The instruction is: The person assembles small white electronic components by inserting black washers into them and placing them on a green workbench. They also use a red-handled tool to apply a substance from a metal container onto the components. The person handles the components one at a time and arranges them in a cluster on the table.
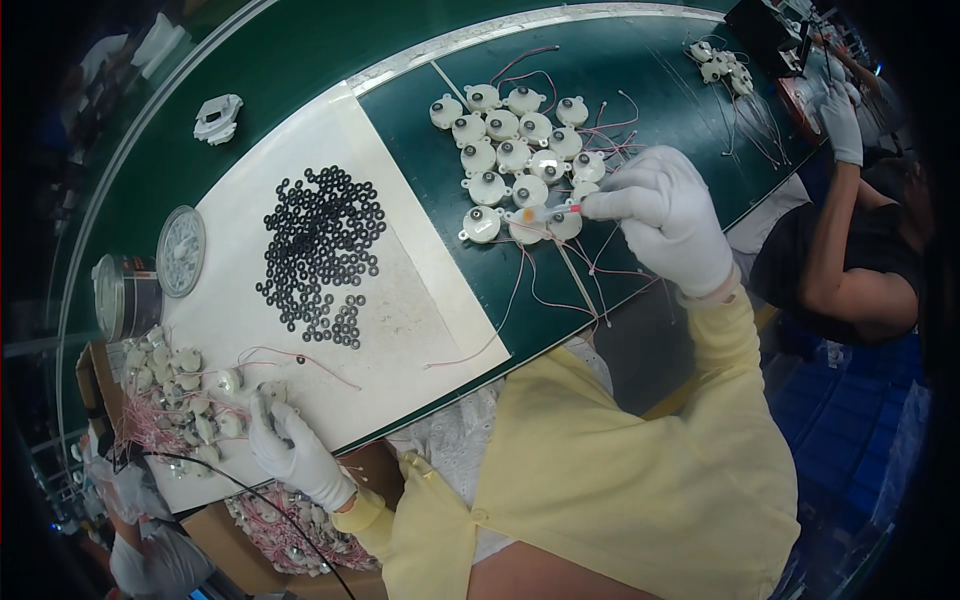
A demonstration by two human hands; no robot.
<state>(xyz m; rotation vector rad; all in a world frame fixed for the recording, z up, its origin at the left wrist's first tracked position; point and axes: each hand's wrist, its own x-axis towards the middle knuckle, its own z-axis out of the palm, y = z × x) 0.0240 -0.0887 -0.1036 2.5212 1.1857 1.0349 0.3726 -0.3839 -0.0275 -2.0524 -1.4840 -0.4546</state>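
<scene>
My right hand (665, 215), in a white glove, is closed on a slim translucent tool (545, 213) with an orange end and a red part near my fingers. It is held over the near row of small round white motors (513, 155), which stand in rows on the green table. Most carry a black ring on top, and thin pink and white wires trail off them. At the lower left, my gloved left hand (292, 455) has its fingertips around a white motor (272, 391), beside a heap of similar motors with wires (185, 390).
Small black rings (325, 240) lie spread on the white board (430, 290). A tin (125, 295) and a round clear lid (181, 250) stand at its left edge. A white plastic part (217, 118) lies beyond. A co-worker's gloved hand (842, 125) is at far right. A cardboard box (225, 545) holds wired parts below.
</scene>
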